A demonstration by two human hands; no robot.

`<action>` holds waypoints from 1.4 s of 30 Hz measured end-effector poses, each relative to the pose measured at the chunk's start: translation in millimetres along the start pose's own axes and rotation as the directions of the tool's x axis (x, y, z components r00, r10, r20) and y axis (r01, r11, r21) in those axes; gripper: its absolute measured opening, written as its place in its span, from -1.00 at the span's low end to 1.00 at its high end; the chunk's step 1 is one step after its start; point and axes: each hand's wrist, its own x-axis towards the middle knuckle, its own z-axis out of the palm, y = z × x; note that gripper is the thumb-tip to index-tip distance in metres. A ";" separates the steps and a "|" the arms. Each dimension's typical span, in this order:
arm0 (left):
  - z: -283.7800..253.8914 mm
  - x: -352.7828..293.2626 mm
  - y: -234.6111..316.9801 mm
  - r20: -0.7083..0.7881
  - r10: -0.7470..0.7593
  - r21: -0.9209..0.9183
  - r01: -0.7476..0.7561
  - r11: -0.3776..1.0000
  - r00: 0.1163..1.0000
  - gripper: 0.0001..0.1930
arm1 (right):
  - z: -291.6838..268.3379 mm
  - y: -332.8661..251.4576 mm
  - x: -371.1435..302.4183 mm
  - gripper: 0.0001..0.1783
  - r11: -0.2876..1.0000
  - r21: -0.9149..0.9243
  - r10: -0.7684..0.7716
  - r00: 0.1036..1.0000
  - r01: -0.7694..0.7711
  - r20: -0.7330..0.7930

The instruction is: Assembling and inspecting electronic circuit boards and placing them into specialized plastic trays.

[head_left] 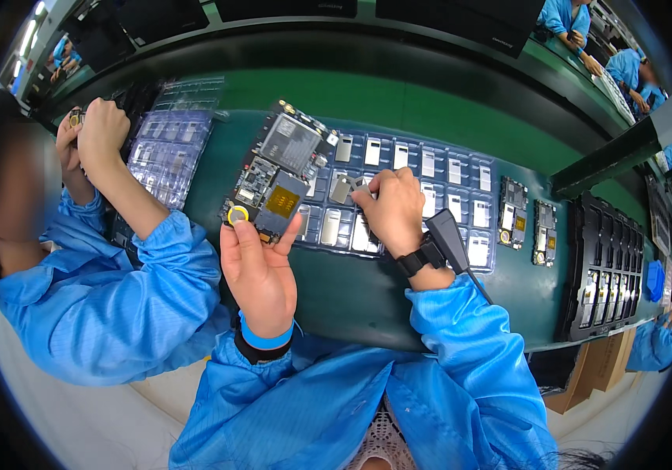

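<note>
My left hand point(264, 274) grips a circuit board point(279, 176) by its lower edge, thumb next to a round yellow-ringed part point(238, 214). The board is tilted and carries silver shields and a gold-coloured patch. To its right lies a clear plastic tray point(408, 145) with silver rectangular metal covers point(479, 214) in its pockets. Over the tray's middle, my right hand point(392, 210) is closed, thumb and fingertips pinched at a small metal cover point(362, 189). Part of that cover is hidden by the fingers. A black strap with a black box point(447, 239) sits on my right wrist.
Two more circuit boards point(513, 211) lie right of the tray, beside a black rack point(602, 266) holding several boards. At left, a co-worker's hands point(101, 133) hold a small part near stacked clear trays point(171, 141). A dark post point(610, 160) slants in at right.
</note>
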 end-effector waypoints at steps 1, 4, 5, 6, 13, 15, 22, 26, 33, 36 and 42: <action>-0.4 -0.1 0.5 0.010 -0.003 0.020 0.002 1.000 1.000 -0.71 | -1.5 2.3 0.3 -0.80 0.995 0.098 -0.009 1.000 0.008 0.013; 0.3 -0.8 4.9 0.067 -0.148 0.085 0.142 0.986 0.987 -0.71 | -20.6 15.7 -1.3 -0.79 0.903 0.429 0.027 1.000 -0.029 0.010; 1.4 -1.2 4.6 0.064 -0.148 0.084 0.143 0.986 0.987 -0.71 | -27.0 28.8 -0.2 -0.81 0.875 0.482 -0.011 0.998 0.039 -0.060; 0.8 -1.5 4.1 0.104 -0.264 0.136 0.249 0.959 0.959 -0.71 | -53.4 26.5 -0.5 -0.86 0.848 0.522 0.093 0.995 -0.092 0.025; 30.2 -20.9 -9.9 0.302 -0.602 0.304 0.523 0.796 0.739 -0.71 | -152.8 41.1 -33.1 -0.84 0.503 0.854 0.031 0.991 -0.131 0.133; 37.8 -28.6 -17.8 0.345 -0.650 0.324 0.564 0.760 0.677 -0.69 | -156.7 45.4 -44.8 -0.88 0.461 0.863 0.004 0.972 -0.210 0.234; 55.5 -41.7 -26.8 0.363 -0.717 0.458 0.557 0.693 0.595 -0.67 | -149.4 49.8 -62.0 -0.84 0.488 0.789 0.107 0.923 -0.373 0.369; 60.4 -44.7 -26.5 0.369 -0.722 0.468 0.555 0.688 0.585 -0.67 | -146.9 53.0 -65.2 -0.83 0.455 0.777 0.173 0.899 -0.435 0.403; 62.8 -46.0 -28.6 0.367 -0.745 0.450 0.595 0.666 0.557 -0.63 | -139.9 52.4 -67.6 -0.87 0.501 0.776 0.186 0.923 -0.383 0.336; 62.5 -46.5 -30.0 0.374 -0.744 0.441 0.600 0.668 0.553 -0.63 | -138.4 53.1 -67.7 -0.86 0.509 0.777 0.176 0.928 -0.372 0.329; 62.7 -46.2 -30.7 0.372 -0.748 0.443 0.603 0.663 0.550 -0.63 | -136.8 52.7 -67.4 -0.86 0.516 0.778 0.177 0.933 -0.359 0.313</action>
